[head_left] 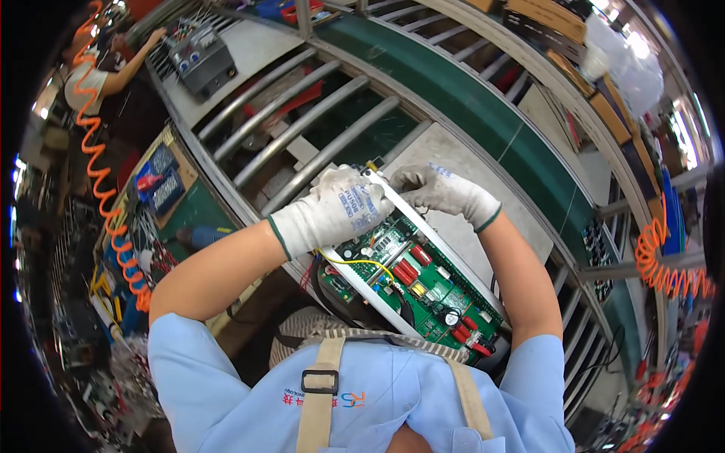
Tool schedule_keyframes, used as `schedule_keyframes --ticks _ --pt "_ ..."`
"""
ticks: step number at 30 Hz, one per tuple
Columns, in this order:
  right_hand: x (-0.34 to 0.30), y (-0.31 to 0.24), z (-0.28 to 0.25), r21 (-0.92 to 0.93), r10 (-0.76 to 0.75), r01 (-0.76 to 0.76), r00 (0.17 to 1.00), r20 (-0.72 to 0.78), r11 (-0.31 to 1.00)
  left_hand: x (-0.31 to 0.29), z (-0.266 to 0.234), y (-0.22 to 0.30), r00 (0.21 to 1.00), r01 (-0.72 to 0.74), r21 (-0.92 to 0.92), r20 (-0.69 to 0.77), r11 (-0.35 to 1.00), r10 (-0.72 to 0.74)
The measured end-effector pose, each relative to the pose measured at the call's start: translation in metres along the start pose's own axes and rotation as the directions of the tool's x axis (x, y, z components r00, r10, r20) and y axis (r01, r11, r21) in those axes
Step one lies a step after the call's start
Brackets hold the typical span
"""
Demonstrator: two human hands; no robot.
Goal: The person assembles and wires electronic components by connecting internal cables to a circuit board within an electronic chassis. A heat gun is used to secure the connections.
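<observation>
An open metal chassis (341, 266) lies slanted in front of my body, with its far end by both hands. Inside it sits a green circuit board (434, 302) with red capacitors, a yellow block and black parts. My left hand (343, 205), in a white knitted glove, is closed over the far left end of the chassis. A yellow wire (359, 261) runs from below that wrist across the board. My right hand (447, 193), also gloved, is closed with its fingertips at the far right corner of the chassis; whatever is between them is hidden.
Metal rollers (317, 124) of a conveyor run beyond my hands, beside a pale board (483, 170). A dark boxed unit (202, 64) stands far left, near another person (94, 83). Orange coiled hoses (102, 177) hang at left and right. A blue bin (162, 181) sits left.
</observation>
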State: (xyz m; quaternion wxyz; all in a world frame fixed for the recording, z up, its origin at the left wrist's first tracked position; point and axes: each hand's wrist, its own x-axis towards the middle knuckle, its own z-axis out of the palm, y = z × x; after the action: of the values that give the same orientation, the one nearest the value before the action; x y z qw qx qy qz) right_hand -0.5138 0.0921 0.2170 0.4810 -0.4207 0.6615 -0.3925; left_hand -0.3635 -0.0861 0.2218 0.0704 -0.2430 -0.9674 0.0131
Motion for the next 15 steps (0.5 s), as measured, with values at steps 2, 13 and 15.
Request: schedule_keyframes --ticks 2,13,15 --pt "-0.002 0.012 0.0 -0.037 0.01 -0.011 0.999 -0.033 0.999 -0.006 -0.018 0.006 0.999 0.04 -0.063 -0.018 0.997 -0.042" --pt "-0.02 0.03 0.011 -0.051 -0.06 0.047 0.954 -0.293 0.998 -0.036 -0.022 0.016 0.992 0.062 -0.4 -0.074 0.914 -0.1" --pt "-0.025 0.036 0.01 -0.037 -0.099 0.092 0.953 -0.288 0.995 -0.037 -0.021 0.017 0.992 0.04 -0.393 -0.097 0.919 -0.085"
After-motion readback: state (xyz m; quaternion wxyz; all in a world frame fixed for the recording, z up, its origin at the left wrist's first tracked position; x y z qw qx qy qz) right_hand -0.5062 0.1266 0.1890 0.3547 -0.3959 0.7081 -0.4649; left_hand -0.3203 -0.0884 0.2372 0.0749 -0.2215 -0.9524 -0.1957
